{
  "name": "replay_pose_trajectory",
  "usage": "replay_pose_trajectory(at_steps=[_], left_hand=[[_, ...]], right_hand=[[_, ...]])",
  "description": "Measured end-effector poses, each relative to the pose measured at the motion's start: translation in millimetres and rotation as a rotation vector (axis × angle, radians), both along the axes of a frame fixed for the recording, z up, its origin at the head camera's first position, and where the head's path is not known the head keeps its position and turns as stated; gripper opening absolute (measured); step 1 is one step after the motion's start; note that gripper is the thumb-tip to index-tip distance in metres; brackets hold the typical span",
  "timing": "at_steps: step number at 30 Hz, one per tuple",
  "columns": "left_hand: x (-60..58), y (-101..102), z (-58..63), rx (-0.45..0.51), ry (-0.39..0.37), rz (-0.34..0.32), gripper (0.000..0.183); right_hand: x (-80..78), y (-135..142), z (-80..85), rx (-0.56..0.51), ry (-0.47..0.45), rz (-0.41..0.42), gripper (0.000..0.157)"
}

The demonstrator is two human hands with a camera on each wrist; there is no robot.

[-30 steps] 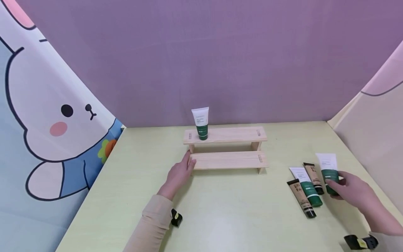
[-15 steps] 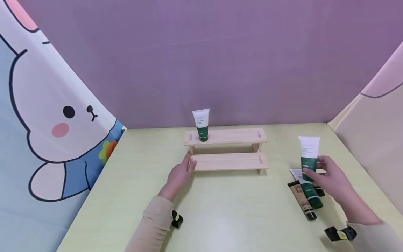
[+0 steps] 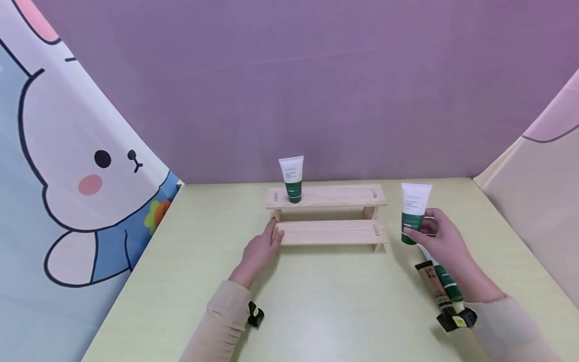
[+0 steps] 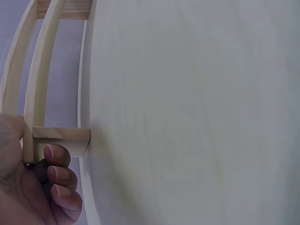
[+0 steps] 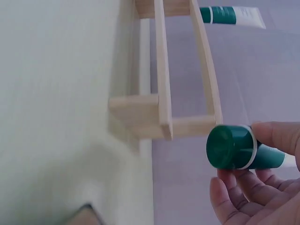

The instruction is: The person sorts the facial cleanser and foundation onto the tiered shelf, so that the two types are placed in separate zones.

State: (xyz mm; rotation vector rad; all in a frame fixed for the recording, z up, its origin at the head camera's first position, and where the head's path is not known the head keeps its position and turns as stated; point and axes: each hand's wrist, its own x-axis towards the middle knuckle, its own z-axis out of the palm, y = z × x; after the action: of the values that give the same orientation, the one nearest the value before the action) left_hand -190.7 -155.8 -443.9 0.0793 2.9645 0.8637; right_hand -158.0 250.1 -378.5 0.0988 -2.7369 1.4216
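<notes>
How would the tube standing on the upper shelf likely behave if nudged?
The standing tube would probably tip, being tall on a narrow cap. Once down, it might rock rather than roll far, since its top end looks flattened. It could fall: the upper shelf shows no rim.

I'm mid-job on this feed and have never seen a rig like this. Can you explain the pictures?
There's no machine: a person works with a bare left hand and right hand. The wide picture is taken from the head; the other two, from the left and right wrists.

On the table stands a two-step wooden rack, its upper step bearing an upright green-and-white tube. The left hand grips the rack's left end. The right hand holds a matching tube in the air. Partly hidden by the right arm lie a brown tube and another green-and-white one.
</notes>
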Motion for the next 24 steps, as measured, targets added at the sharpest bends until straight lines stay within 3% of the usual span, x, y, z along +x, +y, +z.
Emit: replay_pose_trajectory(at_steps=[11, 24], left_hand=[[-0.4, 1.5, -1.5, 0.005, -0.018, 0.011, 0.061], [1.3, 3.9, 2.1, -0.013, -0.032, 0.004, 0.059]], right_hand=[[-28.2, -41.1, 19.8, -0.081, 0.054, 0.111, 0.054], [-73.4, -98.8, 35.5, -0.121, 0.067, 0.141, 0.058]])
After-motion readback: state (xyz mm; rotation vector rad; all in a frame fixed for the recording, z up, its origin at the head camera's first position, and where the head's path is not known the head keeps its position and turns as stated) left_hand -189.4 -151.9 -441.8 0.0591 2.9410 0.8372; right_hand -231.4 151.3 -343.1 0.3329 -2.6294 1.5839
